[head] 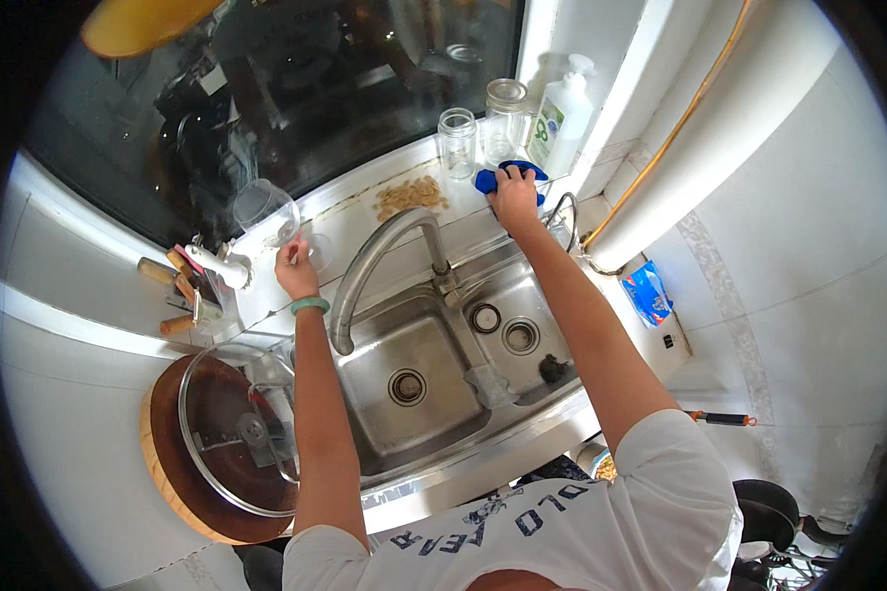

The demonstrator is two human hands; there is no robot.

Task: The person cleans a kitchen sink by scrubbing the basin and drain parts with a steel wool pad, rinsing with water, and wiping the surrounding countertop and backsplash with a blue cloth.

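My left hand [297,272], with a green bangle at its wrist, pinches the stem area of a clear stemmed glass [264,212] on the sill behind the sink. Its round foot shows faintly beside my fingers, which hide most of the stem. My right hand [516,198] is closed over a bunched blue cloth [489,182] at the right end of the sill. Close beyond the cloth stand an open glass jar [457,148], a lidded glass jar [504,122] and a white pump bottle [562,122].
Flat pale pieces [412,196] lie on the sill behind the curved faucet [384,240]. Below is a two-bowl steel sink [414,354] with a dark scrubber [553,368]. Leftward are a knife holder [207,309] and a glass lid [225,443] on a round wooden board [151,436].
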